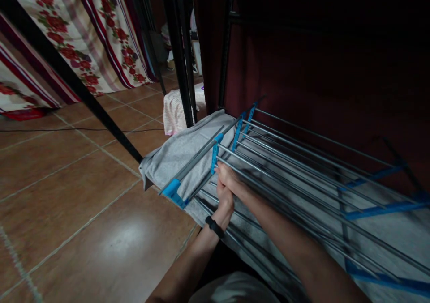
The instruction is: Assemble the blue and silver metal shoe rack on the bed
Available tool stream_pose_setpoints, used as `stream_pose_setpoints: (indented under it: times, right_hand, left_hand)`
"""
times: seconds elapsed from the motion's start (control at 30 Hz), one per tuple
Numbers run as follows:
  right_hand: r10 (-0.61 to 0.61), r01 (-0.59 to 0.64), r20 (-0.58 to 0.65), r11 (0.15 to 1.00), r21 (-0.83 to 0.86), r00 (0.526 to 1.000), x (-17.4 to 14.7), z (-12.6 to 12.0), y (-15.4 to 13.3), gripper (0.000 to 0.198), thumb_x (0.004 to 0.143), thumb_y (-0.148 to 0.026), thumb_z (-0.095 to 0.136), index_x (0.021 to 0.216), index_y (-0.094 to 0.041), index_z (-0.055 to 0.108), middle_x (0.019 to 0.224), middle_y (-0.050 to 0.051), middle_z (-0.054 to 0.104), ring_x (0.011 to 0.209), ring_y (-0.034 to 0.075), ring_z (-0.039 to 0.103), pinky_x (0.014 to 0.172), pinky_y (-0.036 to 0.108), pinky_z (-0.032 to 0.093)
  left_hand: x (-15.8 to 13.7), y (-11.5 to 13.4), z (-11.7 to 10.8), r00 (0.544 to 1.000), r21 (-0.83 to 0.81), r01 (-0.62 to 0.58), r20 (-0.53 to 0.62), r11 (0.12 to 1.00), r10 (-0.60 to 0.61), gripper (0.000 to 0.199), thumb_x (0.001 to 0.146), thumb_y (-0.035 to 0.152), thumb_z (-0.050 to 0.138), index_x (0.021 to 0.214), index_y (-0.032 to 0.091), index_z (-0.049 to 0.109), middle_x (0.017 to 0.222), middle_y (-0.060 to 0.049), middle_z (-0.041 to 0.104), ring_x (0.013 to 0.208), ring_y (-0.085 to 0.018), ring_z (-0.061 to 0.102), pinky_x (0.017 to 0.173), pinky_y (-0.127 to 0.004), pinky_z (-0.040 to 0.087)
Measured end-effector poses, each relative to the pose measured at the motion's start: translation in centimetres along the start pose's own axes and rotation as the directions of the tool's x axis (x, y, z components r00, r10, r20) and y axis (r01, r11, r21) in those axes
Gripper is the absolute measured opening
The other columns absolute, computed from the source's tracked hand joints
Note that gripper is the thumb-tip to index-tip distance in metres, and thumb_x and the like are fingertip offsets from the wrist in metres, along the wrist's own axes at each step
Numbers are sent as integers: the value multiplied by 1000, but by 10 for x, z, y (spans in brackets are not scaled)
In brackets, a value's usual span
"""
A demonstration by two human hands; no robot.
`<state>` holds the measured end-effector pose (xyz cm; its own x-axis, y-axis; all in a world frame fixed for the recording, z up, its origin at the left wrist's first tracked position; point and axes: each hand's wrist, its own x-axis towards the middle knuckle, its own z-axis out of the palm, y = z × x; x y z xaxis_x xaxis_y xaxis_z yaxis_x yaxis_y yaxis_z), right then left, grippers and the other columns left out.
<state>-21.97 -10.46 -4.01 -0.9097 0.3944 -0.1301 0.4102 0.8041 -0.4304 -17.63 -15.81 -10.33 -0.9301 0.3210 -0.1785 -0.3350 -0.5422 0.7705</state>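
Curtains (pixel 83 34) with red flowers hang at far left over the tiled floor (pixel 67 195). Grey cloth (pixel 181 151) lies draped over the end of the drying rack (pixel 302 160), spread across its rails so that it hangs flat. Just right, the left hand (pixel 224 200) and right hand (pixel 228 175) meet at 1 rail, fingers (pixel 221 171) curled narrow around it, seemingly to steady the rack.

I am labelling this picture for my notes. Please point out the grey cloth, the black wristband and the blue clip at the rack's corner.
grey cloth (pixel 174 153): head view, on its flat top.
black wristband (pixel 214 226): head view, on the band's middle.
blue clip (pixel 172 189): head view, on its upper face.
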Motion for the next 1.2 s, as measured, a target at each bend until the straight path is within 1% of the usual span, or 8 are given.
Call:
stream_pose_setpoints:
  times: [0.37,0.53,0.63,0.73,0.8,0.87,0.97,1.2]
  right_hand:
    - [-18,17,11,999,35,1000,6,10,10,26,99,-29,46,110,-16,66,103,10,72,95,21,66,80,26,47]
    - [-3,2,21,999,36,1000,4,9,9,29,100,-31,45,117,-17,64,103,9,73,92,20,68,75,25,47]
    - [-4,3,30,999,37,1000,2,7,8,29,100,-30,44,118,-16,63,102,10,73,92,21,69,75,25,48]
    - [-20,19,29,999,36,999,1,5,7,29,100,-28,44,119,-16,63,110,11,72,102,22,68,82,26,48]
    - [-24,23,31,999,36,999,0,4,7,31,101,-28,43,121,-17,62,114,12,72,105,23,67,85,27,48]
    - [-27,26,37,999,37,999,-1,3,6,32,101,-28,41,123,-17,61,116,12,71,107,23,67,87,28,48]
    - [-41,39,50,998,41,998,-1,1,6,33,101,-25,40,125,-17,61,118,12,71,108,22,66,88,27,48]
    - [-54,51,73,998,42,996,-1,4,6,33,100,-24,39,122,-14,62,117,14,71,107,23,66,86,28,48]
  left_hand:
    - [5,-4,-2,998,0,5,69,1000,-5,25,77,29,66,99,20,65,96,-6,69,88,-17,65,86,-31,52]
    - [6,-2,-22,997,127,11,69,992,-20,22,71,21,65,93,18,64,91,-5,68,81,-16,63,82,-31,52]
    - [16,9,-42,990,295,-83,-84,952,112,20,70,17,64,90,18,60,84,-2,63,77,-15,60,82,-32,51]
    - [36,29,-51,934,500,-188,-175,846,312,29,70,9,63,97,19,61,99,-6,64,97,-19,61,99,-37,46]
    - [51,41,-47,936,573,-224,-98,788,337,38,69,4,62,104,19,64,113,-9,66,114,-23,59,110,-40,39]
    - [64,47,-40,962,586,-232,21,776,272,38,71,3,61,105,17,67,117,-11,68,119,-26,59,113,-42,37]
    - [74,48,-32,973,595,-224,93,772,211,33,76,6,57,105,16,71,113,-12,72,113,-28,64,110,-43,41]
    - [71,46,-35,955,691,-288,153,663,255,32,81,10,51,102,15,75,100,-12,76,92,-27,69,92,-38,50]
